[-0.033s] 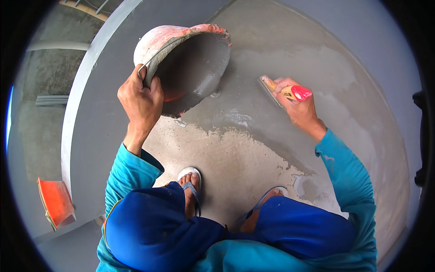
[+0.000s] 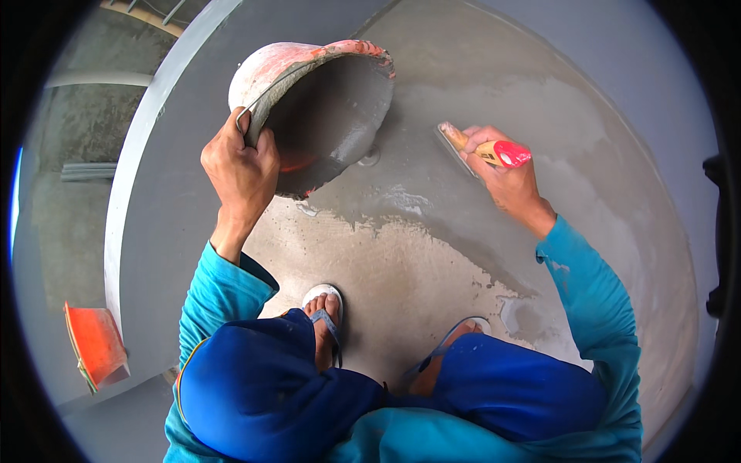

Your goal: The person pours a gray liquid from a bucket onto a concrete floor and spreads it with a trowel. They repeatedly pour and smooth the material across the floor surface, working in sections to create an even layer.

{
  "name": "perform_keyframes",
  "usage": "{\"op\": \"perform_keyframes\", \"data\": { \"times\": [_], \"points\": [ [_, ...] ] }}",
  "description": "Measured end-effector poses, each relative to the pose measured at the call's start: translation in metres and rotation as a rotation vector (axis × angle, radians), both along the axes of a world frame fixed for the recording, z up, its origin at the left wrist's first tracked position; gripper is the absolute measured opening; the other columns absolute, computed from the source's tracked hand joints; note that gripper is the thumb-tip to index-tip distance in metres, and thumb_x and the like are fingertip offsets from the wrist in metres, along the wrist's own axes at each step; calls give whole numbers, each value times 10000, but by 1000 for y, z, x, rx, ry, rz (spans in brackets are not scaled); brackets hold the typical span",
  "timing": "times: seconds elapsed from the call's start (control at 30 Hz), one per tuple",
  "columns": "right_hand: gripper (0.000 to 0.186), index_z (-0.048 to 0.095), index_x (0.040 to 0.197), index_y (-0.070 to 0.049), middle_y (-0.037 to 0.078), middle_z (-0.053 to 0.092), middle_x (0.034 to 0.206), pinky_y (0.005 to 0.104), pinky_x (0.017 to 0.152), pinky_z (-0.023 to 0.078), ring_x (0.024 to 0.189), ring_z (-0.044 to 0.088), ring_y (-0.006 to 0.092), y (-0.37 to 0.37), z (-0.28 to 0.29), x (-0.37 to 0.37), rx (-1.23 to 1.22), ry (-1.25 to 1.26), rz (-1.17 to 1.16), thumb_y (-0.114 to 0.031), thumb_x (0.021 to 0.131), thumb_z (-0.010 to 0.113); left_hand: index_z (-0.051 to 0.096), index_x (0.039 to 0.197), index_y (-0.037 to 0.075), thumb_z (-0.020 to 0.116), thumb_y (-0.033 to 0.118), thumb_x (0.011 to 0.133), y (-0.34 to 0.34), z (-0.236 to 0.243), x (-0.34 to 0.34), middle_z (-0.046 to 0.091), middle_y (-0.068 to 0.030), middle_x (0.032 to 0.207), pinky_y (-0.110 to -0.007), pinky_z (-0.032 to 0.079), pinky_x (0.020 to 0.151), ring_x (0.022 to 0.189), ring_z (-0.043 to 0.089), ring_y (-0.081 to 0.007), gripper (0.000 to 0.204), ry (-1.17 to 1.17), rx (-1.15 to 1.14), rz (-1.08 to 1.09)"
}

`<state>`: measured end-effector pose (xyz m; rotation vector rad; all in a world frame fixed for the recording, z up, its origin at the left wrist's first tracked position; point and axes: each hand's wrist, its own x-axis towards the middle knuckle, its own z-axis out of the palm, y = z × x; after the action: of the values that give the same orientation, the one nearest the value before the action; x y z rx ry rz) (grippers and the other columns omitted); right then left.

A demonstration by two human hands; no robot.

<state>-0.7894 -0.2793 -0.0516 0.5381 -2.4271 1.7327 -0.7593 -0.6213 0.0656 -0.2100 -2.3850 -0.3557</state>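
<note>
My left hand [image 2: 241,166] grips the rim and wire handle of a cement-crusted bucket [image 2: 270,69]. The bucket is tipped, its mouth turned toward me and to the right, with wet grey cement [image 2: 328,116] inside. My right hand [image 2: 505,181] is closed around the wooden handle of a trowel [image 2: 494,152], whose end is red. Its thin metal blade shows along the left side, low over or on the wet grey layer [image 2: 432,108] spread across the floor. Whether the blade touches that layer, I cannot tell.
My feet in flip-flops [image 2: 323,297] stand on bare pale floor [image 2: 370,270], just short of the wet layer's ragged edge. An orange container [image 2: 95,343] lies at the far left beside a white-edged grey ledge [image 2: 166,208]. Grey pipes [image 2: 89,171] lie beyond it.
The trowel and my right hand have shifted slightly left and away from me. The bucket and my left hand stay nearly in place.
</note>
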Motion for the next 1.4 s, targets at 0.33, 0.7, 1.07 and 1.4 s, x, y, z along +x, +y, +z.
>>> {"op": "perform_keyframes", "data": {
  "times": [0.33,0.7,1.07,1.4],
  "points": [
    [75,642,911,-91,10,671,822,320,639,479,699,589,132,-17,-4,-16,-31,3,17,-63,899,711,647,924,-43,645,7,789,-18,6,13,489,-75,628,-285,434,568,554,460,-115,144,7,156,110],
    [135,669,928,-73,19,690,870,300,741,511,811,627,112,-83,-21,-39,129,-288,323,-133,873,776,608,970,-25,563,-22,840,-126,4,83,648,-62,888,-279,516,726,764,609,-144,137,-204,1194,362],
    [178,725,954,-127,118,710,818,482,761,495,823,657,369,-219,-35,-153,564,28,694,-287,894,774,610,965,-21,569,-30,840,-198,-20,110,667,-83,888,-287,535,741,760,630,-150,132,-348,1345,411],
    [196,724,993,-213,50,748,926,486,629,499,819,697,353,-340,-65,-204,574,494,447,-66,870,681,615,1055,-40,568,-34,811,-264,-17,141,689,-104,959,-283,551,771,787,649,-147,249,-367,1424,454]
  ]
}}
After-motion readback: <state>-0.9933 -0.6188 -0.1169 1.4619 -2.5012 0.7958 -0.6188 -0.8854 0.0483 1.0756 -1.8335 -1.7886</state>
